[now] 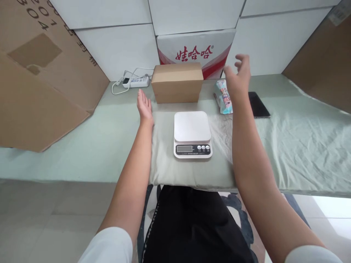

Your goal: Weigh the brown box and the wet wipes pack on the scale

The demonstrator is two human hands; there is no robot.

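A white digital kitchen scale (192, 127) sits on the cloth-covered table in front of me, its dark display panel facing me and its plate bare. Behind it stands a closed brown cardboard box (177, 84). My left hand (144, 106) is left of the scale, near the box's left front corner, fingers stretched and holding nothing. Raised above the table on the right, my right hand (239, 77) has its fingers apart and curved, with nothing in it. A light blue packet with a printed pattern (224, 97) lies just left of my right wrist, partly hidden by it.
A white power strip (136, 82) with cables lies at the back left. To the right of my right forearm lies a dark flat tablet or phone (257, 105). Large cardboard sheets (41, 98) flank the left side, and a white carton with red lettering (196, 47) stands behind.
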